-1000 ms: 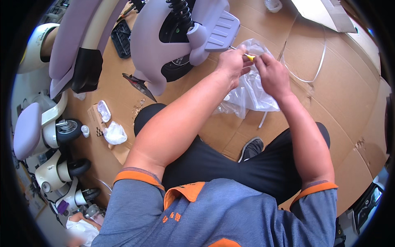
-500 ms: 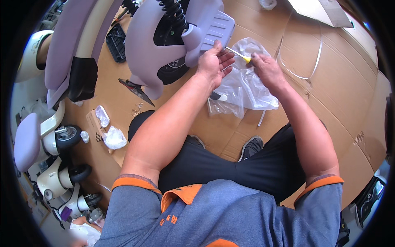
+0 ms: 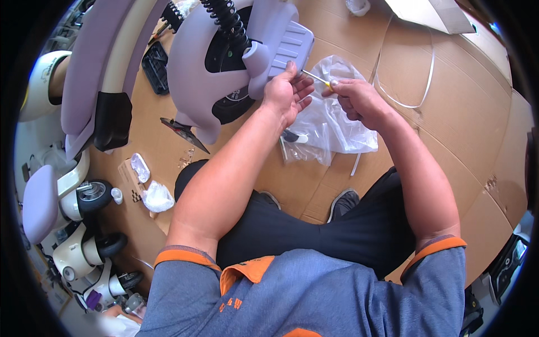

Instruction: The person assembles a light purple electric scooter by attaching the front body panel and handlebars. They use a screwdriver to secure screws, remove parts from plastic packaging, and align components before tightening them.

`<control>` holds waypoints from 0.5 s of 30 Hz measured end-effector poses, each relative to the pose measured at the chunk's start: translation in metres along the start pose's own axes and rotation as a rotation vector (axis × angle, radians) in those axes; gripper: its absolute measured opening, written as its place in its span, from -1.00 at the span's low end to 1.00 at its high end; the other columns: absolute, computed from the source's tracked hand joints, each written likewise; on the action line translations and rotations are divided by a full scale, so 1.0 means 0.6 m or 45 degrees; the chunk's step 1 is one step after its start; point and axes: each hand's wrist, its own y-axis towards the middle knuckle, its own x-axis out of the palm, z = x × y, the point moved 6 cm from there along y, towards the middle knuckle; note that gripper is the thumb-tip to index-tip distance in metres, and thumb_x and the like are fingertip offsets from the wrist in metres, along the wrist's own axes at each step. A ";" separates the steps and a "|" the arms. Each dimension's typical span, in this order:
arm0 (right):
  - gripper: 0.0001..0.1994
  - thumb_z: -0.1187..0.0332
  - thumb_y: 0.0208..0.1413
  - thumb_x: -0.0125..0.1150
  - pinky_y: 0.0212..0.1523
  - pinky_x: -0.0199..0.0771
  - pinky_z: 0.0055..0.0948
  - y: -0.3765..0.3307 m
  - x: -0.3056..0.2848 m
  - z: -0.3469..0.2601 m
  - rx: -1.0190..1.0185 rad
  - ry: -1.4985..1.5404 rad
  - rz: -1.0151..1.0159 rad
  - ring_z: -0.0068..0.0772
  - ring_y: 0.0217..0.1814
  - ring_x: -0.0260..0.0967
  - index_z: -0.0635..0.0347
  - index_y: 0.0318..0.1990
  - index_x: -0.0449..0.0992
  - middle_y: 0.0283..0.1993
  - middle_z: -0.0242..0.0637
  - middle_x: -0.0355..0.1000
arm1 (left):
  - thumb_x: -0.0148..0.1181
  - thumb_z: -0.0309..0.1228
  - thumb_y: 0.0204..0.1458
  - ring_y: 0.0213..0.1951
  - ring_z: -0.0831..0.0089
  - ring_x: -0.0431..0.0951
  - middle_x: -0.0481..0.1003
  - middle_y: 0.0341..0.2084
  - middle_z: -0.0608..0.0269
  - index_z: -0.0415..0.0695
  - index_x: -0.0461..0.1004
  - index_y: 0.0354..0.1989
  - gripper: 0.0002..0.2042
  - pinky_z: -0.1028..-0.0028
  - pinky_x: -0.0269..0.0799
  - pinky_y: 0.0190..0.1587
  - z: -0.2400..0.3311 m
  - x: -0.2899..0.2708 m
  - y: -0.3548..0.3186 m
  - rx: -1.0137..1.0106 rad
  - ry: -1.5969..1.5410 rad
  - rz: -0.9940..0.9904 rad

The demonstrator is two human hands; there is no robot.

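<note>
My right hand [image 3: 355,99] grips a small screwdriver [image 3: 315,78] with a yellow handle and a thin metal shaft, its tip pointing left toward the lilac plastic footrest [image 3: 289,48] of a toy scooter body [image 3: 219,62]. My left hand [image 3: 287,94] is held at the footrest's lower edge, fingers spread and thumb touching the plastic beside the shaft's tip. Under both hands lies a crumpled clear plastic bag [image 3: 337,126] on the cardboard.
Cardboard sheets [image 3: 449,112] cover the floor. A black coil spring [image 3: 224,19] rises from the scooter body. Small white parts bags [image 3: 156,196] lie at left beside several lilac and cream toy scooters [image 3: 67,213]. A white strap [image 3: 415,84] loops at right. My legs stretch forward.
Both hands have risen from the plastic bag to the footrest. The screwdriver's tip now reaches the lilac plastic, and the left hand has opened against it.
</note>
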 end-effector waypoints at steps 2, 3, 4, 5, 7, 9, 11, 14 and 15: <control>-0.75 0.19 0.27 0.30 -0.17 0.47 -0.22 -0.011 0.000 -0.018 -0.139 -0.139 0.139 -0.23 -0.24 0.49 0.22 -0.16 0.58 -0.29 -0.19 0.54 | 0.07 0.15 0.38 -0.15 0.38 0.61 0.63 -0.24 0.32 -0.05 0.56 -0.15 -0.53 0.27 0.49 -0.03 -0.002 -0.005 -0.002 -0.009 -0.006 0.017; -0.74 0.19 0.25 0.34 -0.06 0.49 -0.09 -0.025 -0.004 -0.041 -0.241 -0.359 0.293 -0.05 -0.11 0.55 0.22 -0.16 0.56 -0.23 -0.11 0.56 | 0.07 0.15 0.38 -0.15 0.38 0.61 0.63 -0.25 0.33 -0.06 0.56 -0.15 -0.53 0.27 0.50 -0.02 -0.002 -0.007 -0.002 -0.005 -0.016 0.003; -0.77 0.22 0.24 0.36 -0.04 0.49 0.00 -0.037 -0.005 -0.061 -0.474 -0.539 0.471 0.07 -0.06 0.54 0.20 -0.17 0.57 -0.14 -0.07 0.60 | 0.07 0.15 0.37 -0.15 0.39 0.61 0.63 -0.25 0.33 -0.06 0.56 -0.15 -0.53 0.27 0.50 -0.02 -0.002 -0.011 -0.001 -0.006 -0.006 -0.002; -0.76 0.19 0.27 0.32 -0.07 0.49 0.01 -0.044 -0.008 -0.070 -0.668 -0.700 0.601 0.10 -0.10 0.54 0.20 -0.18 0.57 -0.19 -0.08 0.60 | 0.08 0.15 0.37 -0.14 0.39 0.61 0.63 -0.26 0.33 -0.06 0.56 -0.15 -0.53 0.26 0.50 -0.02 0.000 -0.008 0.001 -0.007 0.002 -0.014; -0.72 0.14 0.34 0.25 -0.12 0.50 -0.02 -0.037 -0.007 -0.061 -0.701 -0.767 0.597 0.08 -0.19 0.53 0.20 -0.18 0.58 -0.30 -0.13 0.58 | 0.08 0.15 0.37 -0.15 0.39 0.61 0.63 -0.26 0.33 -0.05 0.55 -0.15 -0.54 0.26 0.50 -0.02 0.001 -0.006 0.001 -0.007 0.024 -0.027; -0.67 0.08 0.39 0.18 -0.19 0.50 -0.09 -0.013 -0.003 -0.032 -0.385 -0.579 0.339 0.00 -0.29 0.53 0.20 -0.17 0.60 -0.41 -0.19 0.55 | 0.10 0.15 0.36 -0.15 0.40 0.62 0.64 -0.27 0.34 -0.05 0.55 -0.14 -0.54 0.26 0.50 -0.02 0.002 -0.005 0.003 0.001 0.047 -0.035; -0.57 -0.04 0.41 0.15 -0.19 0.49 -0.19 0.014 0.015 0.031 0.210 0.225 -0.156 -0.27 -0.33 0.49 0.21 -0.11 0.61 -0.45 -0.28 0.52 | 0.11 0.16 0.36 -0.15 0.40 0.62 0.64 -0.26 0.34 -0.04 0.55 -0.14 -0.54 0.26 0.50 -0.03 -0.001 -0.004 0.006 -0.005 0.028 -0.032; -0.62 0.01 0.37 0.23 -0.17 0.50 -0.16 -0.002 0.007 -0.010 -0.052 -0.026 0.030 -0.29 -0.27 0.50 0.19 -0.11 0.61 -0.38 -0.30 0.51 | 0.11 0.16 0.35 -0.15 0.41 0.62 0.64 -0.26 0.34 -0.03 0.55 -0.14 -0.54 0.26 0.50 -0.03 0.001 -0.011 0.007 -0.010 0.032 -0.031; -0.64 0.03 0.36 0.25 -0.16 0.51 -0.13 -0.013 0.006 -0.032 -0.268 -0.283 0.216 -0.25 -0.25 0.52 0.19 -0.12 0.60 -0.36 -0.29 0.50 | 0.11 0.17 0.35 -0.15 0.41 0.62 0.64 -0.26 0.35 -0.03 0.55 -0.14 -0.54 0.26 0.50 -0.03 0.002 -0.014 0.006 -0.012 0.041 -0.031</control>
